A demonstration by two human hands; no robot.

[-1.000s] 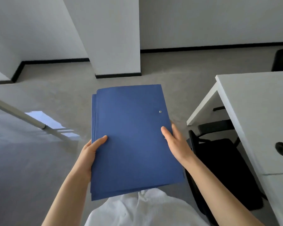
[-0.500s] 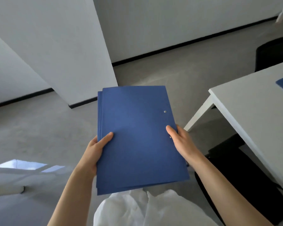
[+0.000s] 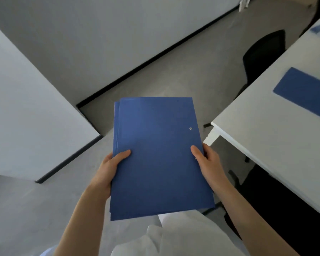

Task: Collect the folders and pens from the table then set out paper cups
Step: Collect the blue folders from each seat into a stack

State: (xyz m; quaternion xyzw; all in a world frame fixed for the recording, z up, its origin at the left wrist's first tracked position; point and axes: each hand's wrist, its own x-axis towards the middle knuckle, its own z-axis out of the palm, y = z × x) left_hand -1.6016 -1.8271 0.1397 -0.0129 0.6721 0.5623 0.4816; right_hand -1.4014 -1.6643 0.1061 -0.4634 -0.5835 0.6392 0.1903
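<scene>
two hands (image 3: 107, 170) (image 3: 209, 163), perhaps three stacked folders (image 3: 155, 154)

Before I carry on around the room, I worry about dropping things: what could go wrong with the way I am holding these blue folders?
1. The stack of blue card folders is slightly fanned at its left edge; lower ones might slide out.
2. Both the left hand and right hand grip it, so lifting the single blue folder lying on the white table means holding the stack one-handed.

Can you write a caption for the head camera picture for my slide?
Both hands, left and right, hold blue folders beside a table.
</scene>
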